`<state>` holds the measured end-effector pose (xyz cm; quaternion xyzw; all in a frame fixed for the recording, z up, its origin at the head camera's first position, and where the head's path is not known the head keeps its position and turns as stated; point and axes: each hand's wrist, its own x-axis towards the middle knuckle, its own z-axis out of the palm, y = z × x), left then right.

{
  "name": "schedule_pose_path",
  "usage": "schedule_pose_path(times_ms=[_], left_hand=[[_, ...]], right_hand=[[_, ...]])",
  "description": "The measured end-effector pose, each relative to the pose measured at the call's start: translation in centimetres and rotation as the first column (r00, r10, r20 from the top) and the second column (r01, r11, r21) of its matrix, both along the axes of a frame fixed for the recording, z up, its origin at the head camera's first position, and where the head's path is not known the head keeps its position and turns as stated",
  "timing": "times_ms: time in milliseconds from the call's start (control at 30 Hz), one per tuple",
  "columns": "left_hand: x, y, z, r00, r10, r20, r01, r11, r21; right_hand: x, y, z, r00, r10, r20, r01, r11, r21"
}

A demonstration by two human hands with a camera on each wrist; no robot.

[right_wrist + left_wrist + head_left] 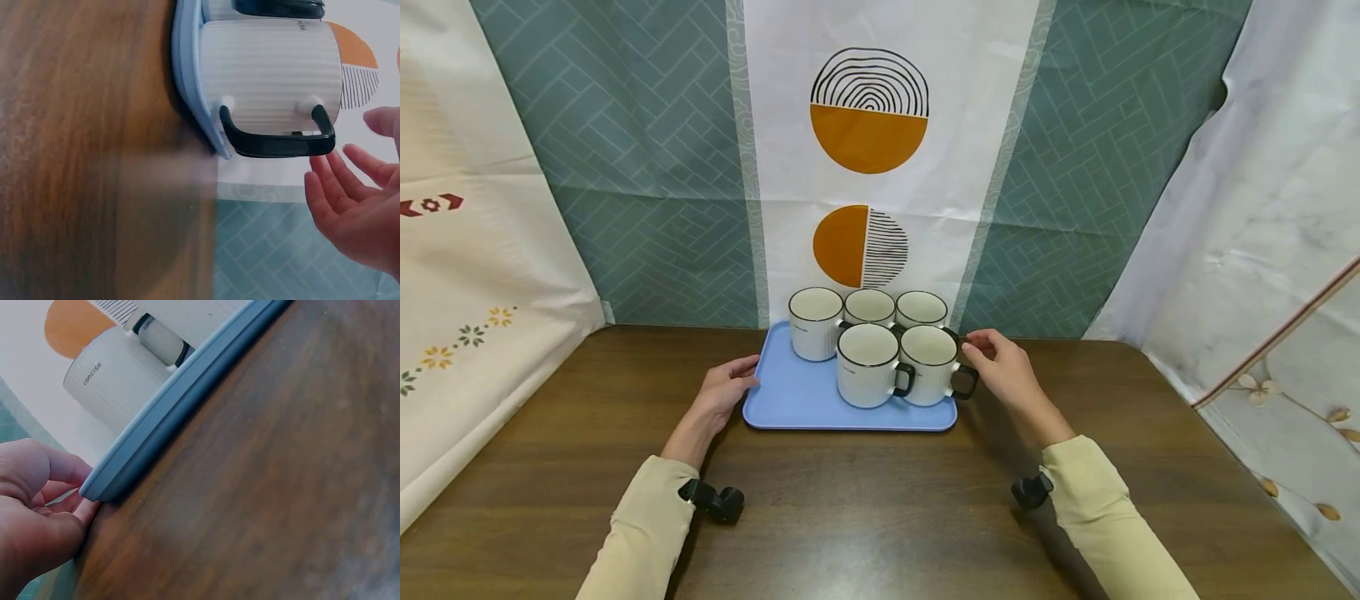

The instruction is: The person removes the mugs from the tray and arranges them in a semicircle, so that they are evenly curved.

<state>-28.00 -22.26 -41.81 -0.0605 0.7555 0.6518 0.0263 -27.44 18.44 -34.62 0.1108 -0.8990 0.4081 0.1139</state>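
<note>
A light blue tray (790, 400) lies on the table, bearing several white mugs with black rims and dark handles. My left hand (722, 390) is at the tray's left edge; in the left wrist view its thumb and fingers (69, 467) pinch the rim. On the other side, my right hand (1006, 373) hovers beside the front right mug (925, 383), fingers spread and holding nothing. In the right wrist view, its fingertips (322, 165) are close behind that mug's dark handle (281, 145). Another mug (859, 383) stands to its left at the front.
Behind these stand more mugs, one at the back left (814, 340). The brown wooden table (880, 500) extends around the tray. A patterned cloth (880, 192) hangs behind it, with pale cloths (475, 350) at the sides.
</note>
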Motion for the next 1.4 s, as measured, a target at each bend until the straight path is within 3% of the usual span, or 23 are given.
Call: schedule_pose_path(times_ms=[133, 333, 600, 733, 967, 1400], left_hand=[[0.1, 0.0, -0.1, 1.000, 0.009, 0.025, -0.009, 1.000, -0.012], [0.4, -0.1, -0.2, 0.999, 0.009, 0.041, -0.009, 1.000, -0.011], [0.5, -0.4, -0.2, 0.999, -0.015, 0.037, 0.015, 1.000, -0.013], [0.6, -0.3, -0.2, 0.999, -0.034, 0.026, 0.035, 0.999, -0.015], [0.4, -0.1, 0.0, 0.998, -0.059, 0.017, 0.059, 0.998, -0.018], [0.2, -0.6, 0.0, 0.997, -0.081, -0.003, 0.081, 0.997, -0.008]], right_hand=[[-0.6, -0.1, -0.3, 0.998, 0.012, 0.067, -0.009, 0.999, -0.039], [-1.2, 0.0, -1.1, 0.991, 0.065, 0.117, -0.043, 0.983, -0.181], [-1.3, 0.4, -2.4, 0.975, 0.079, 0.209, -0.039, 0.981, -0.188], [-1.2, 0.5, -3.4, 0.962, 0.127, 0.241, -0.058, 0.960, -0.273], [-1.1, 0.5, -4.1, 0.930, 0.277, 0.242, -0.156, 0.893, -0.422], [-0.9, -0.3, -3.5, 0.909, 0.304, 0.284, -0.128, 0.854, -0.505]])
